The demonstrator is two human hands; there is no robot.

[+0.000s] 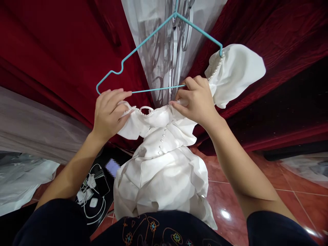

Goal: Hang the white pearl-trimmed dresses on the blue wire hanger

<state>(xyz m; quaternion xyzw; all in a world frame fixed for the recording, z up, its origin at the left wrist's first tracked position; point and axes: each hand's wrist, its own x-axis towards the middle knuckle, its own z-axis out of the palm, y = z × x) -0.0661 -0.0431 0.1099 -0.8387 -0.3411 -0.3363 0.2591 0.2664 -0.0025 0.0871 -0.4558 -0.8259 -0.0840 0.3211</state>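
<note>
A white dress (164, 153) with pearl trim along the neckline is held up between the two hands, its skirt hanging down below them toward the person's lap. The left hand (109, 111) is closed on the dress's left puffed sleeve, just beneath the lower bar of a teal wire hanger (153, 51). The right hand (197, 99) is pinched shut on the neckline edge, touching that same bar. The other puffed sleeve (235, 73) is already hooked on the hanger's end, beyond the right hand. Red curtains (51, 44) hang behind the hands. Below the left hand, white chargers and cables (89, 198) lie on the red tiled floor (256, 191).
</note>
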